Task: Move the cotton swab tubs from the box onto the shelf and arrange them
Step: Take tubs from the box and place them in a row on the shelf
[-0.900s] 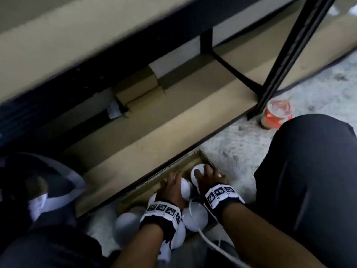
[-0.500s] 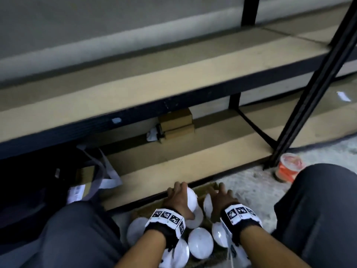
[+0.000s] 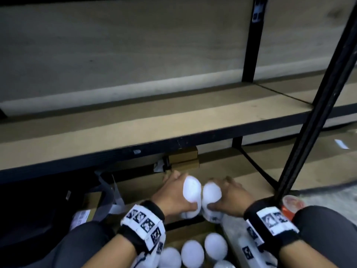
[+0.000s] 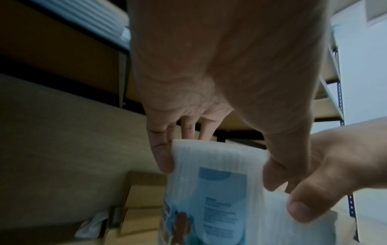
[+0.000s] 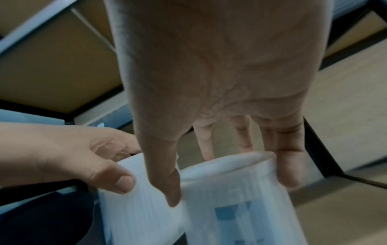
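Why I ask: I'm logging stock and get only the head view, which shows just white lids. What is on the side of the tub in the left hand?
Observer: The left wrist view shows the white ribbed plastic tub in the left hand carrying a pale blue label with small print, too blurred to read.
Operator: And the grip on it?
Observer: It is pinched near its top rim, a digit on either side.
Operator: Same kind of tub in the right hand?
Observer: The right wrist view shows the right hand holding a similar white tub with blue printed blocks, also blurred.
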The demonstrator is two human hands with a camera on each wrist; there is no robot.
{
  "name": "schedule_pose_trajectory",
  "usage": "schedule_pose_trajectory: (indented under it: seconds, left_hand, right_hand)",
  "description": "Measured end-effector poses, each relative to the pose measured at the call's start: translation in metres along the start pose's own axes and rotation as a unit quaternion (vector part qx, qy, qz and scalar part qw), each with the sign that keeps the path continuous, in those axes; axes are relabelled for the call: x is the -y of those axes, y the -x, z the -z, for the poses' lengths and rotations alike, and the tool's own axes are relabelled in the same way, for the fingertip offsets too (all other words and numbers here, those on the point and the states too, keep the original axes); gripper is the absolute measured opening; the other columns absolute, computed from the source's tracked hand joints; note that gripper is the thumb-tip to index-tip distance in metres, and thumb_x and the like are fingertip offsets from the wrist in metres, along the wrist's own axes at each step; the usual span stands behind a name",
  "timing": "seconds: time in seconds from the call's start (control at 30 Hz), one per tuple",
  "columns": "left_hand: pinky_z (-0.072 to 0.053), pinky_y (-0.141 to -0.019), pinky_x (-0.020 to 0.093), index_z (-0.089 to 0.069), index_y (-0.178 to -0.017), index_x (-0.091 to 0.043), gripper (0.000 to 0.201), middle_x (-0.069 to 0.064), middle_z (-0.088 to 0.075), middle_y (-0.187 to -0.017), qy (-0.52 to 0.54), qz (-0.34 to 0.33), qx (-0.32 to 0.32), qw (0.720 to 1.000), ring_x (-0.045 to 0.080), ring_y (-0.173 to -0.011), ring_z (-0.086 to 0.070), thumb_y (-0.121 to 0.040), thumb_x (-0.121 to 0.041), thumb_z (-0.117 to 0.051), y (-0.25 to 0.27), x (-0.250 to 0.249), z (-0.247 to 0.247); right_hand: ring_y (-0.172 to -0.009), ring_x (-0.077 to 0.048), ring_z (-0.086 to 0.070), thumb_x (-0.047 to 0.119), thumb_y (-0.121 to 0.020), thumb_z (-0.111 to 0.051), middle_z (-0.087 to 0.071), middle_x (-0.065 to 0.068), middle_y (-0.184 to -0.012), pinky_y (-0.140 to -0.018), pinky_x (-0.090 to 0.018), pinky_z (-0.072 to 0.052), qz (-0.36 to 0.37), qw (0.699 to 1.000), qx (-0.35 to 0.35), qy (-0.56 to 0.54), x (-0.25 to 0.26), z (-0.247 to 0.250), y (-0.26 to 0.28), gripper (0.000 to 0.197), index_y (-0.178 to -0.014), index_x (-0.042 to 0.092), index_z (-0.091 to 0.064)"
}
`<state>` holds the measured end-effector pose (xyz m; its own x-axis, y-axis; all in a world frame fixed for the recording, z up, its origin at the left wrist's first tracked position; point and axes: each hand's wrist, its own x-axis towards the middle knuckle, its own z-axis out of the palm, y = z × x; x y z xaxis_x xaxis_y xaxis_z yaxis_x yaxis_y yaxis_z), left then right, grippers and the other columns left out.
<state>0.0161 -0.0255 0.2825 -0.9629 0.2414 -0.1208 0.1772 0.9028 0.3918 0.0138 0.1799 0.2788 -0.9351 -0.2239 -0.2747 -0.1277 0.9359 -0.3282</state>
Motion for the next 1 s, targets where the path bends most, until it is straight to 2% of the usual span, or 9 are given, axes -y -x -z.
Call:
schedule_pose_trajectory:
  seconds: [0.1, 0.17, 0.23, 0.3, 0.43, 0.57, 0.73, 0.87, 1.0]
  left_hand:
    - [-0.037, -0.105, 0.036, -0.039, -0.143, -0.024, 0.091, -0.001, -0.034, -0.134, -0.028, -0.011, -0.021, 0.999, 0.024, -0.122, -0.033, -0.066, -0.058, -0.072, 0.005, -0.013, 0.029]
    - [-0.040, -0.104, 0.040, -0.044, -0.137, -0.026, 0.089, -0.003, -0.037, -0.130, -0.033, -0.017, -0.034, 0.999, 0.022, -0.116, -0.034, -0.060, -0.064, -0.068, 0.007, -0.022, 0.047]
    - [-0.042, -0.100, 0.039, -0.049, -0.131, -0.028, 0.082, -0.004, -0.040, -0.123, -0.036, -0.025, -0.051, 0.998, 0.020, -0.111, -0.035, -0.060, -0.064, -0.068, 0.008, -0.030, 0.062]
    - [-0.042, -0.098, 0.037, -0.052, -0.126, -0.029, 0.077, -0.003, -0.042, -0.119, -0.045, -0.031, -0.070, 0.996, 0.021, -0.110, -0.037, -0.061, -0.065, -0.069, 0.008, -0.037, 0.076]
    - [-0.044, -0.097, 0.037, -0.055, -0.124, -0.032, 0.082, -0.005, -0.046, -0.113, -0.052, -0.044, -0.109, 0.992, 0.020, -0.114, -0.041, -0.053, -0.074, -0.061, 0.006, -0.044, 0.105]
    - [-0.047, -0.091, 0.036, -0.058, -0.109, -0.042, 0.066, -0.005, -0.048, -0.106, -0.055, -0.063, -0.151, 0.985, 0.021, -0.108, -0.046, -0.052, -0.075, -0.059, 0.005, -0.051, 0.133]
    - [-0.050, -0.079, 0.034, -0.061, -0.097, -0.038, 0.054, -0.005, -0.051, -0.101, -0.076, -0.068, -0.173, 0.980, 0.021, -0.098, -0.052, -0.056, -0.073, -0.059, -0.004, -0.058, 0.167]
    - [-0.053, -0.080, 0.038, -0.060, -0.095, -0.036, 0.054, -0.006, -0.052, -0.104, -0.082, -0.077, -0.162, 0.980, 0.019, -0.095, -0.055, -0.054, -0.070, -0.058, -0.012, -0.067, 0.192]
    - [-0.054, -0.086, 0.037, -0.061, -0.114, -0.035, 0.067, -0.003, -0.053, -0.113, -0.099, -0.075, -0.140, 0.982, 0.020, -0.099, -0.058, -0.053, -0.064, -0.062, -0.025, -0.070, 0.210]
  right_hand:
    - [-0.138, -0.026, -0.035, 0.055, -0.081, -0.067, -0.047, 0.000, -0.147, -0.109, -0.028, -0.032, 0.044, 0.998, -0.050, 0.002, 0.005, 0.028, 0.007, 0.075, -0.147, 0.035, -0.037]
    - [-0.130, -0.023, -0.046, 0.058, -0.077, -0.069, -0.056, 0.003, -0.140, -0.105, -0.030, -0.040, 0.071, 0.993, -0.092, -0.007, 0.008, 0.047, 0.011, 0.069, -0.140, 0.037, -0.049]
    - [-0.119, -0.019, -0.056, 0.060, -0.074, -0.070, -0.064, 0.007, -0.130, -0.098, -0.031, -0.047, 0.092, 0.987, -0.126, -0.022, 0.010, 0.062, 0.014, 0.063, -0.131, 0.037, -0.058]
    - [-0.114, -0.014, -0.062, 0.064, -0.071, -0.069, -0.067, 0.012, -0.124, -0.094, -0.030, -0.050, 0.105, 0.982, -0.154, -0.033, 0.012, 0.076, 0.019, 0.060, -0.126, 0.039, -0.062]
    - [-0.108, -0.007, -0.064, 0.067, -0.071, -0.066, -0.069, 0.019, -0.118, -0.089, -0.027, -0.052, 0.128, 0.971, -0.200, -0.042, 0.019, 0.105, 0.025, 0.054, -0.117, 0.040, -0.067]
    - [-0.105, -0.007, -0.064, 0.074, -0.070, -0.062, -0.069, 0.019, -0.116, -0.089, -0.029, -0.054, 0.137, 0.960, -0.239, -0.042, 0.027, 0.133, 0.026, 0.054, -0.113, 0.041, -0.069]
    - [-0.110, -0.012, -0.060, 0.078, -0.070, -0.060, -0.067, 0.015, -0.122, -0.084, -0.028, -0.048, 0.133, 0.955, -0.265, -0.028, 0.039, 0.165, 0.026, 0.057, -0.112, 0.042, -0.069]
    - [-0.114, -0.016, -0.059, 0.082, -0.069, -0.054, -0.068, 0.010, -0.121, -0.090, -0.033, -0.049, 0.116, 0.951, -0.285, -0.014, 0.047, 0.186, 0.016, 0.059, -0.109, 0.042, -0.069]
    - [-0.104, -0.017, -0.061, 0.088, -0.069, -0.044, -0.072, 0.006, -0.109, -0.085, -0.035, -0.051, 0.099, 0.956, -0.278, -0.003, 0.057, 0.201, 0.000, 0.064, -0.099, 0.038, -0.070]
